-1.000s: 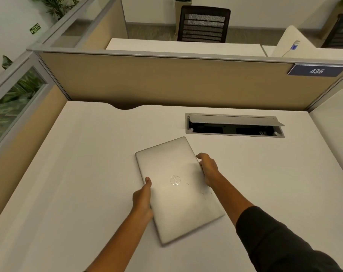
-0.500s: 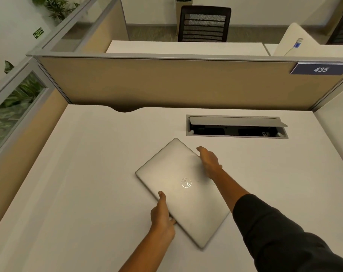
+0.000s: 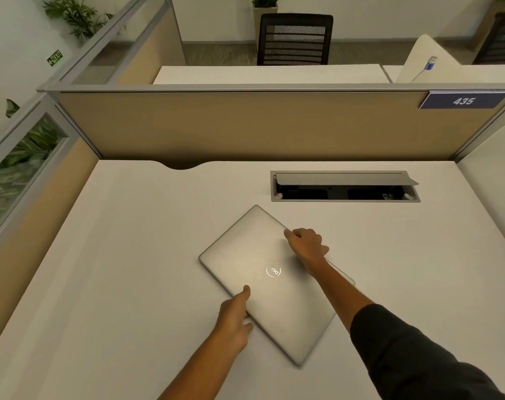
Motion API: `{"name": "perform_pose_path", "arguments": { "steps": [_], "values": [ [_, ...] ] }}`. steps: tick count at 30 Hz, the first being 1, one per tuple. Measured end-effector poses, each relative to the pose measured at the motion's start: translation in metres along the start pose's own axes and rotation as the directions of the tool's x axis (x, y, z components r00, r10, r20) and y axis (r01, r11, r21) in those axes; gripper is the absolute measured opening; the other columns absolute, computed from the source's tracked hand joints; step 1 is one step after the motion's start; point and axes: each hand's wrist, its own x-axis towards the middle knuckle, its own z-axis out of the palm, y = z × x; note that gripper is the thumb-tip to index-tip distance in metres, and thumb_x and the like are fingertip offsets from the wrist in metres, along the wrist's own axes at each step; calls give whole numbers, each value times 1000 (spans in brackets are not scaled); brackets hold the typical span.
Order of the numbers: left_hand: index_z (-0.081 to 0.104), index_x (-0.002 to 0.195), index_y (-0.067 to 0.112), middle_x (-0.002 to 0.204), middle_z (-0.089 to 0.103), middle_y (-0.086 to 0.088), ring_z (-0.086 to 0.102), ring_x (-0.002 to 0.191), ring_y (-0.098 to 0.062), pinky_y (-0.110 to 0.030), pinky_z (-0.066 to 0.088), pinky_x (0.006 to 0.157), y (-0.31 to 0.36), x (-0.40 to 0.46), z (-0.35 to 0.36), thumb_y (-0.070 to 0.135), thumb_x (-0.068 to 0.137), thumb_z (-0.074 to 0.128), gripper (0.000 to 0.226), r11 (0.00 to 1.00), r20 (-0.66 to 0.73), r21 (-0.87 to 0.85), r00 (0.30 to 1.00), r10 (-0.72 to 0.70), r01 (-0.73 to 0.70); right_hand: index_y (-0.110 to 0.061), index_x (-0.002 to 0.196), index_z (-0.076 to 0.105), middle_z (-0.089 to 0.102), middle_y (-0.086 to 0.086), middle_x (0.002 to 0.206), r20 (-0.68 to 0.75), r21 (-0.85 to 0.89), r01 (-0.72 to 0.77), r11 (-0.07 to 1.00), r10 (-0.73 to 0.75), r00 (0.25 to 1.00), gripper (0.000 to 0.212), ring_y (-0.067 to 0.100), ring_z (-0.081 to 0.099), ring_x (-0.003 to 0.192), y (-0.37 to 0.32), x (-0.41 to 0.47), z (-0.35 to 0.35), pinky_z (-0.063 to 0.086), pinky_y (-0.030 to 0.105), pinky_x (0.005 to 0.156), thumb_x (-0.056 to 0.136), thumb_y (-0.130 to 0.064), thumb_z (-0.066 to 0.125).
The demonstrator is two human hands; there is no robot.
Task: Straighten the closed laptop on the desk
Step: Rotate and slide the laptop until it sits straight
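A closed silver laptop (image 3: 254,255) with a round logo on its lid lies flat on the white desk (image 3: 130,269), turned diagonally so one corner points toward the back partition. My left hand (image 3: 235,317) grips its near-left long edge, thumb on the lid and fingers under the rim. My right hand (image 3: 307,245) holds the far-right long edge, fingers curled over it. My right forearm crosses over the laptop's right corner and hides part of it.
An open cable tray (image 3: 345,194) with a raised grey flap is set into the desk just behind the laptop. A tan partition (image 3: 245,125) with a number plate "435" (image 3: 463,101) closes the back; a glass-topped partition (image 3: 29,168) runs along the left.
The laptop has rotated clockwise from nearly lengthwise to a clear diagonal. My left hand slid toward me along its edge; my right hand stayed on the far edge.
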Motion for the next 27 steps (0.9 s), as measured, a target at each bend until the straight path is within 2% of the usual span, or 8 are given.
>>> {"name": "perform_pose_path", "arguments": {
  "steps": [3,5,9,14,18,22,24,27],
  "values": [
    [52,147,16,155,47,-6,50,142,-33,-58,39,117,25,13,-12,51,80,80,80,992,-37,119,998,53,-49,-29,125,69,64,-3,132,-80,55,61,997,-57,995,39,26,48,137,26,-19,0,28,49,111,92,-49,60],
    [40,154,15,161,35,-9,44,146,-35,-56,39,119,45,21,-19,55,75,80,98,963,-104,229,981,166,-139,-26,137,64,58,-1,144,-155,90,48,995,-33,987,46,27,43,141,43,-37,-4,26,50,115,94,-41,65],
    [22,165,13,166,22,-13,35,152,-38,-53,41,118,92,36,-21,42,93,72,92,789,-141,518,876,460,-331,-22,142,59,55,6,148,-291,112,-71,991,101,951,51,33,43,142,78,-78,-6,35,54,113,92,-32,67],
    [44,158,13,166,38,-14,42,152,-36,-54,40,121,127,58,-20,39,96,64,70,533,43,738,816,577,-415,-10,150,45,44,12,154,-294,299,-114,947,206,933,64,37,36,145,111,-126,-2,37,55,113,91,-19,70],
    [59,145,9,149,58,-13,56,139,-33,-41,44,117,142,63,-9,32,96,64,54,437,174,769,811,559,-466,-6,153,43,47,13,153,-175,586,-201,785,366,914,68,34,50,137,120,-147,3,46,45,110,92,-17,71],
    [64,100,25,98,59,-4,58,95,-25,-33,43,85,150,74,-2,34,91,59,13,390,223,789,812,539,-475,-6,153,44,58,6,137,-37,699,-304,648,457,889,64,24,60,114,122,-159,5,45,35,96,95,-16,68],
    [56,90,24,91,56,-6,52,86,-22,-33,40,80,153,77,1,30,96,59,9,394,233,778,807,543,-490,-6,149,47,62,1,114,-14,728,-320,606,481,877,56,19,59,96,123,-161,5,44,33,91,96,-13,65],
    [64,90,20,94,65,-6,57,89,-25,-34,46,83,158,79,7,28,99,60,13,423,228,758,808,543,-497,-14,138,55,61,-3,97,9,746,-338,574,499,867,43,21,59,92,127,-158,7,47,34,88,95,-10,63]
  ]
}}
